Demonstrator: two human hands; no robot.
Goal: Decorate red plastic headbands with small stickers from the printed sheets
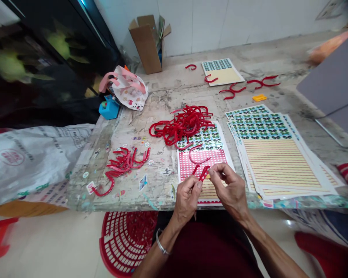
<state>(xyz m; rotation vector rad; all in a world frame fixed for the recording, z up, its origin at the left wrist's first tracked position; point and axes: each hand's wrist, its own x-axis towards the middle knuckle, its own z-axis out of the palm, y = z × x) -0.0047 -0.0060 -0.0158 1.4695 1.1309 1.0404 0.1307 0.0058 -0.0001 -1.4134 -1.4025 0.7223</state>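
My left hand (188, 197) is closed on a red curved band (203, 173) above the front part of a printed sticker sheet (185, 166). At the band's upper end, the fingers of my right hand (227, 187) are pinched together; what is between them is too small to make out. Another red band (195, 156) lies on the sheet just beyond my hands. A tangled heap of red bands (185, 125) covers the sheet's far edge. To the left is a smaller pile of red bands with pink-and-white faces (123, 162).
Stacked sticker sheets (278, 162) lie on the right of the worn table (162, 185). Farther back are another sheet (224, 75), a yellow piece (259, 98), a cardboard box (147, 50) and a white bag (130, 90). A red basket (118, 247) stands below the table edge.
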